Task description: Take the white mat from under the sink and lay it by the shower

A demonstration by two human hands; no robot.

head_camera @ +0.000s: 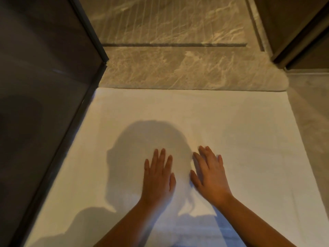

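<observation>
Pressing both flat, I see my left hand (157,177) and right hand (210,175), fingers spread, gripping nothing, on the white mat (249,139) spread beside the shower threshold (178,72); only smoothing seems left.

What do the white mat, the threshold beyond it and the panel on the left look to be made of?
White mat: soft woven cloth, probably terry; matte, faintly creased. Threshold: polished grey-brown stone, likely marble, with pale veins and sheen. Panel: dark tinted glass, apparently, smooth and reflective, in a dark frame that looks like metal.
</observation>
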